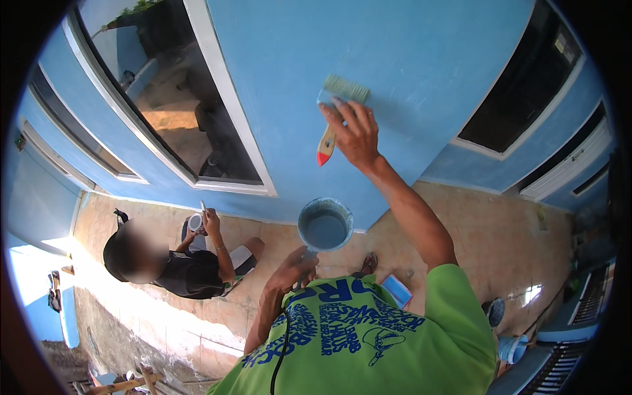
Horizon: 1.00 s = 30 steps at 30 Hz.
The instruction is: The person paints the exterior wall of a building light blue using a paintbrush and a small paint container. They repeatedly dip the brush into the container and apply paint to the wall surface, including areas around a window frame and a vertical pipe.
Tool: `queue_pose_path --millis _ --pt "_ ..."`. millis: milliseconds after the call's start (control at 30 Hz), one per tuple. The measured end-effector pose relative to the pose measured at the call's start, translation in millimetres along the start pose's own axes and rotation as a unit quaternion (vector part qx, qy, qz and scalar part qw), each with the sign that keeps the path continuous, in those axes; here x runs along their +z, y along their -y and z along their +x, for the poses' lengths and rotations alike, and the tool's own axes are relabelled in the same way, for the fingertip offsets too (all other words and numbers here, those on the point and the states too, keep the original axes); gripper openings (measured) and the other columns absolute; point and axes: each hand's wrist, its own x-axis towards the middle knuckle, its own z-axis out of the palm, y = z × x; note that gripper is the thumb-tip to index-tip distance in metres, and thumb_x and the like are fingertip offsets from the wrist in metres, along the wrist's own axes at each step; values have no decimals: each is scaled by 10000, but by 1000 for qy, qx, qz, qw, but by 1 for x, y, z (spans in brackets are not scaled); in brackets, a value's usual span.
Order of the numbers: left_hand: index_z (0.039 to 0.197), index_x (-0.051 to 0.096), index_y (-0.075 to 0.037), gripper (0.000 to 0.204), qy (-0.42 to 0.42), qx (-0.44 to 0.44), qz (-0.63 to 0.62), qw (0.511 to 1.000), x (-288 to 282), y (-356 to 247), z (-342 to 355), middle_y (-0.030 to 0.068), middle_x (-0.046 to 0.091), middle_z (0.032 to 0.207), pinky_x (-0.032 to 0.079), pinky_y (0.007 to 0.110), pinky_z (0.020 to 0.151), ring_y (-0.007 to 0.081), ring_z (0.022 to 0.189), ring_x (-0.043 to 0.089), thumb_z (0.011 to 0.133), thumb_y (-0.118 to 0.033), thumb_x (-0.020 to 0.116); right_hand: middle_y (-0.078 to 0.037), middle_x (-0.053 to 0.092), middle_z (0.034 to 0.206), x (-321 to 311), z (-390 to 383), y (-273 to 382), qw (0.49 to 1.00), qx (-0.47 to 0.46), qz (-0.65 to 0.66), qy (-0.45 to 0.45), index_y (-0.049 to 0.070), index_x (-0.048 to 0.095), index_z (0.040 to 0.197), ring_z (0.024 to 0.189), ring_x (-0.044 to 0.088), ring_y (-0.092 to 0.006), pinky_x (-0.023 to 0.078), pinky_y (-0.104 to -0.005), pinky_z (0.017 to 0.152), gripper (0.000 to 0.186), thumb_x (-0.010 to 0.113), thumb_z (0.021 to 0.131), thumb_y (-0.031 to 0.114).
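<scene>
Green shirt (368, 342), blue print, nearest. Left hand (293, 270) clamped on paint cup (325, 226), mouth toward camera. Right hand (355, 135) gripping brush (336, 112) against blue wall (428, 66); long axis near-vertical, bristles up, red handle tip down.

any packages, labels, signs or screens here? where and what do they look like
No signs or screens.
Shirt print: dark blue lettering and a small drawing on the green shirt, bottom centre.
Paint pot: round, holding blue paint, held by the left hand near the wall base.
Blue flat box: on the floor.

Tiled floor (461, 224) (blue tray (397, 289))
</scene>
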Motion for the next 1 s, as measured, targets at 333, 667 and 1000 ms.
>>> queue_pose_path --millis 333,667,1000 --pt "1134 549 -16 241 -46 24 -1 999 -6 6 -16 64 598 715 395 254 470 124 531 538 983 -184 634 -44 707 1164 -19 -125 -9 962 111 173 180 176 691 1304 1055 638 -283 528 -424 902 531 728 785 69" --pt "1139 553 2 254 -25 24 -2 999 -5 -1 -7 55 587 692 389 252 453 117 505 525 985 -185 629 -45 728 1200 -104 -1 -98 996 41 -61 -58 129 743 1224 1003 647 -258 511 -420 871 470 731 782 -30" --pt "1120 546 9 247 18 12 29 999 5 -8 4 69 601 694 404 251 450 128 499 541 989 -181 633 -57 748 1113 -101 -10 -105 988 82 130 16 125 726 1233 924 654 -289 551 -380 800 416 722 851 -39"
